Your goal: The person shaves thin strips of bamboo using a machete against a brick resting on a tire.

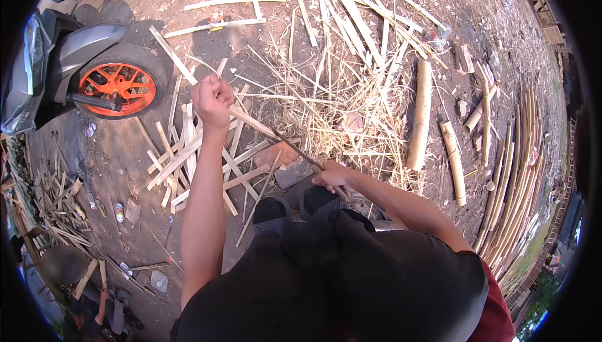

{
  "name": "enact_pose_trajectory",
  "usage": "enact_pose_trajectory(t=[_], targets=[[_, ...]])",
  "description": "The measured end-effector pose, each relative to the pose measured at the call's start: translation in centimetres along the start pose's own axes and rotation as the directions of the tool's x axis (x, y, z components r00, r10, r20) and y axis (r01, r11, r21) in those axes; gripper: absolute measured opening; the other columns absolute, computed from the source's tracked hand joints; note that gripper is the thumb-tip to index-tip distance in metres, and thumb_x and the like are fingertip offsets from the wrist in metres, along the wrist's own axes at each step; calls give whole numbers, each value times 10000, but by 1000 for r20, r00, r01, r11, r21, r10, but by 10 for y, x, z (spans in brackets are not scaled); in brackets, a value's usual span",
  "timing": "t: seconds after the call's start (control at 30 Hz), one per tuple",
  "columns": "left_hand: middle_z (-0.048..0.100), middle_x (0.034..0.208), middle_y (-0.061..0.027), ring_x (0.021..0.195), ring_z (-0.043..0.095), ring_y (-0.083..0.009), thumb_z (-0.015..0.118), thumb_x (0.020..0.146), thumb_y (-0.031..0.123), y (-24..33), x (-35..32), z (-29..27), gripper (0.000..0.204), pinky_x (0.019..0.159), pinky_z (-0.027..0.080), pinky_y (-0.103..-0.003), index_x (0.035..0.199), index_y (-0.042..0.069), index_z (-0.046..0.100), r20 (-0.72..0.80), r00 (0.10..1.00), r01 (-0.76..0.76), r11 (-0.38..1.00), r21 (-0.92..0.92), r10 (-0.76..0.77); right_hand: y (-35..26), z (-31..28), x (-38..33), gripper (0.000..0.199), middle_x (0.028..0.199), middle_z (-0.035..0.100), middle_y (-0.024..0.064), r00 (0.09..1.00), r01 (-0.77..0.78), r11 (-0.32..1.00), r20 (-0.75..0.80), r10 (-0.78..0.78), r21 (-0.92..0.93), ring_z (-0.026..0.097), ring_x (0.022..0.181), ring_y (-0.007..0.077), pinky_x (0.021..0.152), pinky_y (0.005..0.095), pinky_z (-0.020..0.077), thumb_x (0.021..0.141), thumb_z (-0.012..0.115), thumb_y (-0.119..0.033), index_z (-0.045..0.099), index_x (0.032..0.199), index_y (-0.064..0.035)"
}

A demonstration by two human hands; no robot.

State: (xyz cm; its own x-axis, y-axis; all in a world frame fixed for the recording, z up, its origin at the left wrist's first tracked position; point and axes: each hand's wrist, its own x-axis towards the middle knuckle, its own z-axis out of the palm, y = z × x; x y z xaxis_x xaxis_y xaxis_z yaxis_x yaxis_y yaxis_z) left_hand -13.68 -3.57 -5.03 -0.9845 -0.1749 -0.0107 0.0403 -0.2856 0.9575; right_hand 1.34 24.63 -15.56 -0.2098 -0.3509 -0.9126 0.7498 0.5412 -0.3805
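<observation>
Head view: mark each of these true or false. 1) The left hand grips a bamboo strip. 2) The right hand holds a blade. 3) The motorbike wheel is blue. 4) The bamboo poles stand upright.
1) True: the left hand is closed around the bamboo strip.
2) True: the right hand grips a long blade set against the strip.
3) False: the motorbike wheel has an orange rim.
4) False: the bamboo poles lie on the dirt ground.

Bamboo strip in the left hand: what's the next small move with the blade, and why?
Probably draw the knife a little further along the bamboo strip. The left hand grips the strip raised, the right hand holds the handle low, and the blade meets the strip just below the left fist.
</observation>
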Motion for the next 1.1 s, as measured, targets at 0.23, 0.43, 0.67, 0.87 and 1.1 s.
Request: enact_pose_trajectory(t=[0.23,0.43,0.67,0.87,1.1], targets=[[378,502,-39,441,340,-111,413,840,148,-6,-17,32,307,416,265,-280,555,62,337,-311,943,-65,984,166,115,-80,-12,-26,201,591,501,10,974,160,975,-137,-181,-152,507,456,125,422,287,423,890,646,-186,570,806,-21],[395,481,-36,418,356,-129,433,896,183,-11,-13,19,379,428,266,-307,549,46,364,-394,899,-94,964,249,190,-224,-37,-96,439,565,506,25,492,603,653,-432,-756,-457,507,520,118,480,333,418,993,577,-438,554,821,-35],[383,456,-56,403,361,-188,408,939,239,-17,-7,17,485,448,299,-359,499,43,352,-455,870,-79,965,250,189,41,-16,22,560,940,652,356,934,108,770,-201,-295,-629,625,972,511,934,549,467,965,514,-452,652,1055,83],[389,480,-52,412,334,-135,395,906,224,-9,-11,8,403,387,237,-317,532,78,355,-368,921,-82,986,142,129,-17,-11,-2,441,996,693,267,898,-31,685,-321,-300,-728,670,958,446,834,497,550,942,550,-396,694,1038,10],[356,488,-26,422,304,-101,417,845,166,-16,-8,33,329,400,222,-274,542,70,329,-190,973,-111,985,130,134,-2,-18,-12,425,912,696,273,864,23,667,-321,-388,-744,694,881,424,813,509,554,940,557,-366,690,995,33]])
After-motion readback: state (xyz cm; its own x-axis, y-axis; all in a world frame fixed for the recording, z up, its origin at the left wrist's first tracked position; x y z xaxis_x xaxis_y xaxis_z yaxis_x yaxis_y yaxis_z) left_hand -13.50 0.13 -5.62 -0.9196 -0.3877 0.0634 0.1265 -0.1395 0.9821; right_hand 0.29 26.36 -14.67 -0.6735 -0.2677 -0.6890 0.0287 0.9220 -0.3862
